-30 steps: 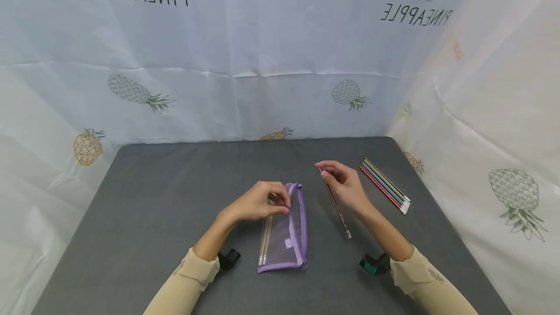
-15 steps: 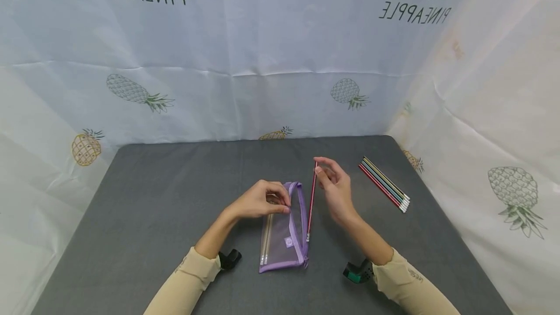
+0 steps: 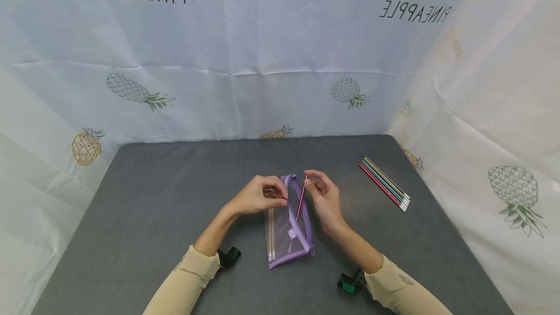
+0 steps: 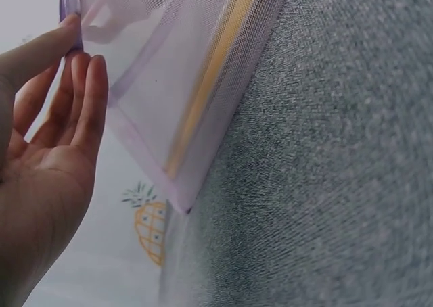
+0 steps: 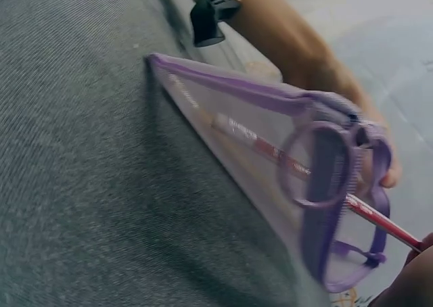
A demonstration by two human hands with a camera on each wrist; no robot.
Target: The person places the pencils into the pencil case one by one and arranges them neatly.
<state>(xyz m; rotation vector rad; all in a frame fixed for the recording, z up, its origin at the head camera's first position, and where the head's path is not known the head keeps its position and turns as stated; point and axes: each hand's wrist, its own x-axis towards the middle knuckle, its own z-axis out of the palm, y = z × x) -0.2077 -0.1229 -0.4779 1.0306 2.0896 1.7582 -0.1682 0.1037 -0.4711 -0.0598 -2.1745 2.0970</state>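
Note:
A see-through mesh pencil case (image 3: 282, 242) with purple edging is tilted up off the table, its zipped mouth spread apart. My left hand (image 3: 260, 196) pinches one edge of that mouth between thumb and fingertips. Between thumb and fingers, my right hand (image 3: 325, 203) holds a red pencil (image 3: 301, 201) near its upper end. In the right wrist view the red pencil (image 5: 379, 219) passes through the opening, its white eraser end inside the mesh. Yellowish pencils (image 4: 210, 84) lie along the bottom of the case, seen through the mesh in the left wrist view.
Several pencils (image 3: 385, 183) in red, blue-green, yellow and black lie side by side at the right of the grey-covered table (image 3: 166, 198). A white curtain (image 3: 280, 38) printed with pineapples hangs behind and at the sides.
My right hand has moved left with the red pencil, bringing its eraser end into the case. The case has tilted up somewhat while my left hand keeps its pinch.

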